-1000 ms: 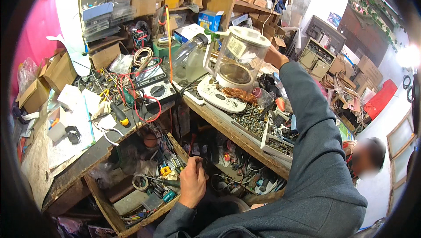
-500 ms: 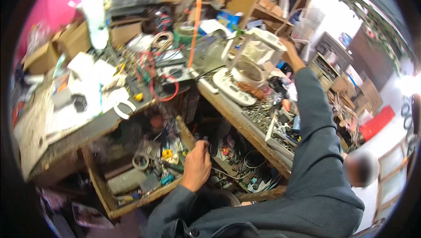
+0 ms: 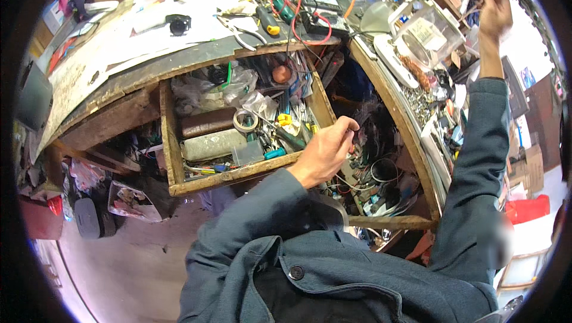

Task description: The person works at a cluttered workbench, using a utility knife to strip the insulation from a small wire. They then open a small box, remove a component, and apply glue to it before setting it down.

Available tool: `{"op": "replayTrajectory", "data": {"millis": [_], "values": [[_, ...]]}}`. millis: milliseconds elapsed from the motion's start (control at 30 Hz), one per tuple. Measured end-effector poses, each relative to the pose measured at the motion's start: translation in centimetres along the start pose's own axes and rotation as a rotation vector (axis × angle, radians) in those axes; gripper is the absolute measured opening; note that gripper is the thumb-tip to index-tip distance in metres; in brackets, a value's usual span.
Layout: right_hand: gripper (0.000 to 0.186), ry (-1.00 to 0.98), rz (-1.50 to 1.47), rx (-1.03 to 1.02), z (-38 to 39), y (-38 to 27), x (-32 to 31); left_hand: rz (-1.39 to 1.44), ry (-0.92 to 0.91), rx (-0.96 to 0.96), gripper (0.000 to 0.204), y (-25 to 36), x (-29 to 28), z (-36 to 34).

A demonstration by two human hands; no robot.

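My left hand [image 3: 325, 151] is curled closed above the front right corner of an open wooden drawer [image 3: 238, 175]; I cannot make out anything in its fingers. Inside that drawer lie a roll of tape [image 3: 236, 122], a grey block [image 3: 213, 144], a teal cylinder [image 3: 274, 154] and plastic bags. Stretched out to the far right, my right hand [image 3: 494, 18] is raised beyond a clear plastic container [image 3: 438, 34]. Its fingers are blurred, so whether it grips anything is unclear.
Pliers [image 3: 243, 35] and a black-and-yellow handled tool [image 3: 267, 20] lie on the bench with tangled leads. Beside the drawer, a wood-framed compartment [image 3: 393, 222] holds cables and small parts. Loose metal bits [image 3: 422, 98] cover the right bench. A bin [image 3: 134, 201] stands lower left.
My view has tilted down and shifted, showing more drawer and floor. My right hand has risen away from the clear container. My left hand stays closed by the drawer's corner.
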State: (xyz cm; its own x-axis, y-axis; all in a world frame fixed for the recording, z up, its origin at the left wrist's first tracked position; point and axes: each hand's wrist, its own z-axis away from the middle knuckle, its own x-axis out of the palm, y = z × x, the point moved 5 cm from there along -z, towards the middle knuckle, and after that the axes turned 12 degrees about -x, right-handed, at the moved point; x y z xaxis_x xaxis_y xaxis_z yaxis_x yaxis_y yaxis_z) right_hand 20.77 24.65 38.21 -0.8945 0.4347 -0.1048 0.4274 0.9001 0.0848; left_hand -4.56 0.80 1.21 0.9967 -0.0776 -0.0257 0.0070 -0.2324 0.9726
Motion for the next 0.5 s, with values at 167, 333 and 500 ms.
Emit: {"op": "replayTrajectory", "data": {"millis": [167, 333, 500], "values": [[0.025, -0.464, -0.015, -0.034, 7.1, -12.0, 6.0, -0.285, 0.002, 0.031, 0.016, 2.4, -8.8, 0.3], [0.014, -0.890, -0.204, 0.119, 17.6, -22.0, 12.7, -0.343, 0.215, -0.167, 0.014, 0.8, -18.4, 0.4], [0.015, -1.179, -0.164, 0.285, 28.0, -23.8, 15.8, -0.274, 0.331, -0.225, 0.012, -1.2, -20.5, 0.6]]}}
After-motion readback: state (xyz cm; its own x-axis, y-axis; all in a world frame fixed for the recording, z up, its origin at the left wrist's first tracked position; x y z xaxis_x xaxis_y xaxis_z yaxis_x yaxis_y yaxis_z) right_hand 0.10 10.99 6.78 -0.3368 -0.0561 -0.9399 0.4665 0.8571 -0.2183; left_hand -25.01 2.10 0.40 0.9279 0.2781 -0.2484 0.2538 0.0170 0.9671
